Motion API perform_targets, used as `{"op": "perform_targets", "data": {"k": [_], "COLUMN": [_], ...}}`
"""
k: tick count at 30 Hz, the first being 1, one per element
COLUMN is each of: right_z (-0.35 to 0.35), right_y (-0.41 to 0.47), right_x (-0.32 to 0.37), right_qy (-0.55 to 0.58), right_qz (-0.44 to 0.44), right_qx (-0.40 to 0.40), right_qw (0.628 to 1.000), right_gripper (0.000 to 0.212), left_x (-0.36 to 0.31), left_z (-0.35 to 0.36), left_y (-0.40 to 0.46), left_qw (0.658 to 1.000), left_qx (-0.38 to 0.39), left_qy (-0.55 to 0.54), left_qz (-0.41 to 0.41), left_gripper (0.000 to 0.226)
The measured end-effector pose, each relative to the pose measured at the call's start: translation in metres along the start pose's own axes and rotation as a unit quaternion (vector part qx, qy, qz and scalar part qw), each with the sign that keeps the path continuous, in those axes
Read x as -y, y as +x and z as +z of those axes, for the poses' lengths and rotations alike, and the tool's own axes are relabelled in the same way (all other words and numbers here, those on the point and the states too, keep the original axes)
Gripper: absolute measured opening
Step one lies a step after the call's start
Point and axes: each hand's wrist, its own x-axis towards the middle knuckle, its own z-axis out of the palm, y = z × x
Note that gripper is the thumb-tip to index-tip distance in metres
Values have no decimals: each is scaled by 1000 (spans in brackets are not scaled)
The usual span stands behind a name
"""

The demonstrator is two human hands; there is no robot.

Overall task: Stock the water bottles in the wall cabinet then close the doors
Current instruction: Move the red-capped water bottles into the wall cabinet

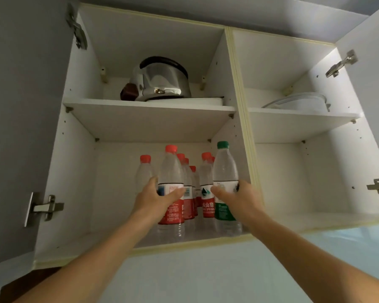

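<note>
The white wall cabinet point(79, 246) hangs overhead with both doors swung open. On its lower left shelf stand several clear water bottles with red caps and red labels point(206, 171). My left hand point(155, 200) is wrapped around a red-capped bottle point(170, 171) at the shelf's front. My right hand point(243, 200) grips a green-capped, green-labelled bottle point(224, 169) at the shelf's right end, next to the centre divider. Both held bottles are upright, with their bases at the shelf's front edge.
A steel kettle point(160, 80) sits on the upper left shelf on a white plate. Clear lidded dishes point(300, 102) lie on the upper right shelf. The left door point(20, 127) and right door point(372, 95) stand open with metal hinges point(45, 207). The lower right compartment point(293, 182) holds nothing.
</note>
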Motion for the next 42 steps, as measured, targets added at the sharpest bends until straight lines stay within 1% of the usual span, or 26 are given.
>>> {"op": "perform_targets", "data": {"k": [3, 4, 6, 8, 10, 12, 14, 17, 21, 28, 32, 36, 39, 40, 42], "right_z": [9, 11, 17, 23, 27, 29, 32, 36, 39, 39, 37, 35, 31, 31, 32], "right_y": [-1, -3, -10, -18, -23, -24, -25, -26, -23, -25, -28, -29, -30, -33, -38], "right_x": [-8, -12, -22, -32, -41, -46, -48, -49, -50, -49, -51, -51, -46, -44, -34], "right_qy": [-98, -117, -131, -143, -150, -143, -147, -185, -223, -234, -228, -211, -186, -189, -210], "right_qz": [-26, -39, -65, -85, -110, -121, -124, -126, -109, -101, -97, -94, -86, -99, -157], "right_qx": [1, 7, 4, -22, -45, -48, -48, -59, -65, -56, -51, -34, -24, -37, -76], "right_qw": [995, 992, 989, 986, 982, 981, 980, 973, 966, 966, 967, 972, 979, 976, 962], "right_gripper": [76, 86, 103, 111, 112, 109, 104, 100, 98, 98, 99, 101, 98, 96, 86], "left_x": [6, 9, 17, 24, 27, 26, 27, 33, 39, 41, 45, 42, 37, 35, 31], "left_z": [-9, -11, -10, -4, 3, 10, 16, 21, 29, 46, 51, 51, 41, 36, 20], "left_y": [5, 3, -2, -5, -5, -1, 5, 13, 18, 15, 6, -1, -8, -11, -11], "left_qw": [996, 992, 987, 986, 987, 988, 988, 986, 988, 993, 994, 990, 977, 970, 952], "left_qx": [63, 82, 110, 117, 110, 108, 116, 134, 136, 99, 67, 3, -64, -85, -134], "left_qy": [61, 83, 102, 100, 90, 80, 69, 58, 18, 2, 30, 98, 135, 148, 152], "left_qz": [27, 38, 53, 68, 78, 81, 80, 80, 70, 71, 82, 99, 150, 176, 227], "left_gripper": [65, 67, 81, 94, 107, 112, 109, 103, 88, 79, 73, 76, 73, 72, 68]}}
